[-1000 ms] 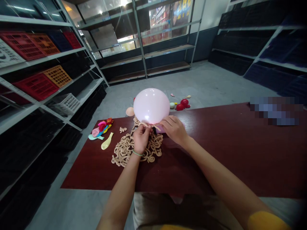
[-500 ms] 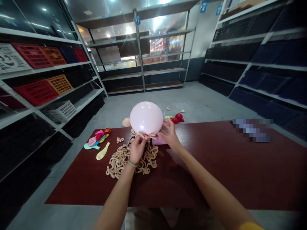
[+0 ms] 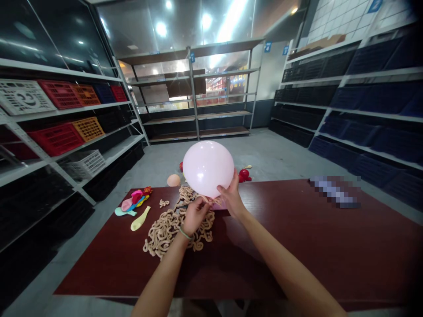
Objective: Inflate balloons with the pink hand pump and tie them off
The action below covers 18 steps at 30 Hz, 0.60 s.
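Observation:
A large inflated pale pink balloon (image 3: 207,167) is above the far edge of the table. At its underside, the fingers of my left hand (image 3: 194,216) are pinched at the balloon's neck, where thin pink strands show. My right hand (image 3: 234,198) grips the balloon's lower right side, the thumb pressed on its surface and the fingers partly hidden behind it. Under my left hand lies a tangled pile of beige twisted balloon strands (image 3: 161,231). A flat pink item (image 3: 220,204) shows partly behind the hands; its kind cannot be made out.
Several uninflated balloons (image 3: 134,200) lie at the table's left, near a pale yellow one (image 3: 140,219). Red balloons (image 3: 244,174) and a peach balloon (image 3: 173,180) are beyond the dark red table (image 3: 297,246). A blurred-out object (image 3: 335,191) lies right. Shelves with crates (image 3: 61,94) stand around.
My right hand has closed from loosely spread fingers onto the balloon's side. The balloon has shifted slightly right, and the camera view has tilted up. My left hand stays at the neck.

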Each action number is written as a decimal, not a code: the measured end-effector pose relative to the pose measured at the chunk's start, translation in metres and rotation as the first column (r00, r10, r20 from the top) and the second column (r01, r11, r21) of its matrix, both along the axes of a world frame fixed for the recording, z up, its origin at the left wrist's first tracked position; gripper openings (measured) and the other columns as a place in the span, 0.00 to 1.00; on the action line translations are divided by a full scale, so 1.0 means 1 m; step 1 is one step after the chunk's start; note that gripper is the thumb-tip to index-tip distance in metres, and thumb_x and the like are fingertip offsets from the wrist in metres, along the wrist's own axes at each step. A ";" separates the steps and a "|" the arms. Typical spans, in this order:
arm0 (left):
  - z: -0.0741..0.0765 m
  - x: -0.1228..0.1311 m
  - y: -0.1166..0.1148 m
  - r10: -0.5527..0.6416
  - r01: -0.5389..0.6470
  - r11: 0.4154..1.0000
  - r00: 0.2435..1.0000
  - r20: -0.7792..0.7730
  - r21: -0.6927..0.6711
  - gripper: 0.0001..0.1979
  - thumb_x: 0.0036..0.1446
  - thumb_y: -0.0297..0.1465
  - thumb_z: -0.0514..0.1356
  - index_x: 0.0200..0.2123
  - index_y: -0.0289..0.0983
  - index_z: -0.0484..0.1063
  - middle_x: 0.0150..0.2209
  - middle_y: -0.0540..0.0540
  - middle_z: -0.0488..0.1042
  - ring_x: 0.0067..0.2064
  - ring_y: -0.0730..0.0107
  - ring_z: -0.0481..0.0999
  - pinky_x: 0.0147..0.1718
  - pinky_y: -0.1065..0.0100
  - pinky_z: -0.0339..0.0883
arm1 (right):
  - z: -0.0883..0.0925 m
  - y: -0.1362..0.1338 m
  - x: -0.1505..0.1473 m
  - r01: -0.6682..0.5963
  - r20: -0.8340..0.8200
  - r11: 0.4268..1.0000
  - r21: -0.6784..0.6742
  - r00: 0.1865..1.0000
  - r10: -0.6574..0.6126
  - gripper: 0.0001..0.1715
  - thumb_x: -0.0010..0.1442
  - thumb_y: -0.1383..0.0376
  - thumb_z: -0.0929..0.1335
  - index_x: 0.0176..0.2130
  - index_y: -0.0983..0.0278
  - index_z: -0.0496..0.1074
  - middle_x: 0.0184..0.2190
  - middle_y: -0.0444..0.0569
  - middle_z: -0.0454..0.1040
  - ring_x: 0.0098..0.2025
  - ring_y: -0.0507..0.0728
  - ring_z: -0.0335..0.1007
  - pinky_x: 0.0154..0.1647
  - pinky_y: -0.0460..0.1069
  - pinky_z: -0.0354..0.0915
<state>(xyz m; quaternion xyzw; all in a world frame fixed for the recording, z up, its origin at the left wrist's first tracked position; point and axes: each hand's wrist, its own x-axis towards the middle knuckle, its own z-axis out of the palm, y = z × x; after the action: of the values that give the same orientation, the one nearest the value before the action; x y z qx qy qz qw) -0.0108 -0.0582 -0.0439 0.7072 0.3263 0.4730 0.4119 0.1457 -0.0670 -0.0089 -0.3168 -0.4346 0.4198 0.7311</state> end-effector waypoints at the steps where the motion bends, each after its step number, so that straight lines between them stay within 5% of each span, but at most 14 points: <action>1: 0.005 0.002 0.002 0.009 -0.009 1.000 1.000 0.001 0.024 0.13 0.62 0.39 0.61 0.30 0.36 0.72 0.32 0.46 0.76 0.34 0.68 0.75 0.38 0.68 0.69 | 0.004 0.000 0.001 0.014 0.002 1.000 0.023 1.000 -0.014 0.64 0.52 0.58 0.75 0.70 0.48 0.33 0.72 0.51 0.44 0.69 0.61 0.52 0.67 0.63 0.56; 5: 0.028 0.012 0.022 -0.019 0.015 0.994 0.999 0.044 0.107 0.10 0.60 0.38 0.62 0.38 0.37 0.75 0.45 0.41 0.77 0.49 0.62 0.76 0.52 0.63 0.68 | 0.024 0.020 0.014 0.145 -0.017 0.986 0.082 0.989 -0.144 0.64 0.53 0.58 0.74 0.70 0.47 0.32 0.72 0.51 0.43 0.68 0.60 0.54 0.64 0.62 0.61; 9: 0.043 0.020 0.051 0.059 -0.055 0.998 0.989 0.134 -0.030 0.24 0.57 0.36 0.65 0.56 0.40 0.69 0.62 0.37 0.67 0.60 0.56 0.70 0.56 0.57 0.66 | 0.042 0.065 0.048 0.388 0.044 0.917 -0.089 0.922 -0.386 0.67 0.50 0.54 0.75 0.71 0.54 0.32 0.72 0.57 0.44 0.67 0.62 0.57 0.61 0.60 0.64; 13: 0.045 0.019 0.062 0.132 -0.126 0.988 0.989 0.066 -0.089 0.18 0.59 0.38 0.62 0.51 0.37 0.74 0.53 0.38 0.76 0.54 0.57 0.76 0.55 0.57 0.67 | 0.044 0.103 0.080 0.521 0.174 0.851 -0.067 0.846 -0.504 0.68 0.48 0.52 0.75 0.72 0.60 0.37 0.71 0.57 0.48 0.68 0.61 0.53 0.64 0.56 0.60; 18: 0.035 0.011 0.049 0.144 -0.125 0.972 0.986 0.085 -0.201 0.20 0.57 0.44 0.61 0.45 0.36 0.77 0.40 0.41 0.80 0.43 0.59 0.79 0.42 0.60 0.74 | 0.034 0.131 0.097 0.522 0.227 0.847 -0.103 0.841 -0.491 0.67 0.51 0.47 0.72 0.73 0.59 0.32 0.70 0.55 0.51 0.66 0.60 0.58 0.63 0.56 0.61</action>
<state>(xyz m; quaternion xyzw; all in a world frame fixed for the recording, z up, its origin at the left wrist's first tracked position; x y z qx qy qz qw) -0.0002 -0.0095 -0.0089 0.6153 0.3976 0.5001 0.4617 0.2429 0.0638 0.0249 -0.5173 -0.3683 0.2122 0.7428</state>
